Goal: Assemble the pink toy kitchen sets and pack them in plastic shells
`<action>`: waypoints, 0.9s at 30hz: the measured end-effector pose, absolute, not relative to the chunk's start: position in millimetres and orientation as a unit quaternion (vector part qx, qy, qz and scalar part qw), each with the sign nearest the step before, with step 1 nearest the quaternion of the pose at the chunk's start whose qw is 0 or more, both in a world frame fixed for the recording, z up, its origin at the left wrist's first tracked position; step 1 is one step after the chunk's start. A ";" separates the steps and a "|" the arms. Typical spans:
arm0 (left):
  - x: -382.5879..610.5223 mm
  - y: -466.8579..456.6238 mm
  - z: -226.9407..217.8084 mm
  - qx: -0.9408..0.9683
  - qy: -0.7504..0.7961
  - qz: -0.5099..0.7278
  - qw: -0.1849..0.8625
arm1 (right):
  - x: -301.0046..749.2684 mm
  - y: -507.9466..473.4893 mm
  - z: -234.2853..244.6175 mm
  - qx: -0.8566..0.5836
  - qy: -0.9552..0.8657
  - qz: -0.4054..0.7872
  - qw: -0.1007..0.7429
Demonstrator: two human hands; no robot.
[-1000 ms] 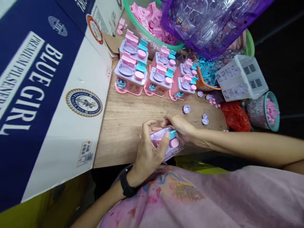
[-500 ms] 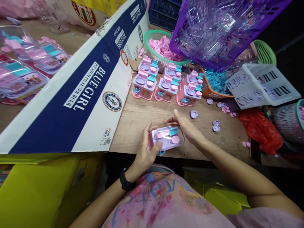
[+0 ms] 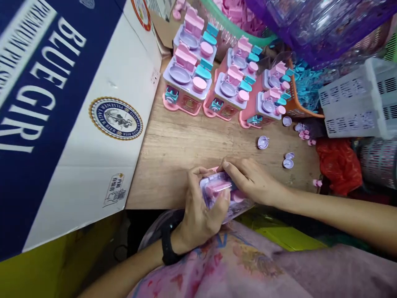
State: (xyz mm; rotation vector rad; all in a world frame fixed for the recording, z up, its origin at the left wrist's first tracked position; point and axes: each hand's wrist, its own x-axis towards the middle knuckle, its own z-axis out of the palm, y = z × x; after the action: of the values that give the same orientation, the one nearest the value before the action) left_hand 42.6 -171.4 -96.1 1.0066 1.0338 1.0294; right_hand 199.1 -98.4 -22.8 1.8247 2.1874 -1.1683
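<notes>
Close to my body, at the table's front edge, is a toy kitchen set (image 3: 217,188) with a clear plastic cover over its pink and lilac top. My left hand (image 3: 201,207) grips it from the left, thumb pressed on the cover and fingers round the far side. My right hand (image 3: 254,180) is wrapped over its right end, fingers bent and hiding that part. Beyond my hands stand several uncovered toy kitchens (image 3: 187,87) in rows, with pink, lilac and turquoise parts. A small lilac toy pot (image 3: 263,142) lies right of them.
A white and blue carton (image 3: 71,153) walls off the left side. At the back are a green basket (image 3: 235,31) of pink parts, a purple crate (image 3: 310,39), an orange basket (image 3: 296,93) of turquoise parts and a white basket (image 3: 347,101). A red plastic bag (image 3: 338,165) lies at right.
My right hand has come down from beside the toy kitchen onto its right end. The toy has turned and tilted in my left hand. The view has moved closer to the table.
</notes>
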 end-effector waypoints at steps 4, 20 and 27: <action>43.9 -170.3 -101.2 0.432 0.443 0.468 0.631 | 198.4 -99.3 -23.2 0.597 0.707 -0.377 0.039; 4.4 -179.7 -155.9 0.765 0.240 0.474 0.364 | 204.6 -129.4 -61.9 0.656 0.561 -0.472 -0.180; -71.3 -233.5 -103.1 0.742 0.347 0.505 0.271 | 178.5 -145.6 -81.0 0.516 0.519 -0.608 -0.307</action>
State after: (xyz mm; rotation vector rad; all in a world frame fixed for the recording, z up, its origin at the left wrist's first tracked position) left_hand -71.3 -233.5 -103.1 1.9996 0.9340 1.3607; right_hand 178.5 -145.6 -81.0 2.0429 2.0555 -2.4056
